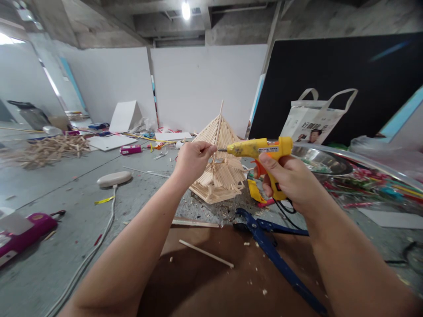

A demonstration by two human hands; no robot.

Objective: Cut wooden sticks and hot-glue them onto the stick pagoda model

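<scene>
Right hand [291, 180] wrapped around yellow glue gun [254, 149], nozzle pointing left. Left hand [194, 160] pinched right by the nozzle tip; can't tell what's between the fingertips. Peaked stick model [228, 174] just behind both. Up front: brown board [194, 286] with one loose stick [206, 254], blue cutter [274, 253] with handles spread, scattered crumbs. Stick pile [54, 149] far left, metal bowl [340, 166] and tote bag [306, 121] on the right.

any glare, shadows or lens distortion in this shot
Head view: ceiling lamp glares white; bluish streak on the black panel; shadow across the brown board; the bottle at far left looks skewed and soft, the yellow glue gun fairly sharp.
</scene>
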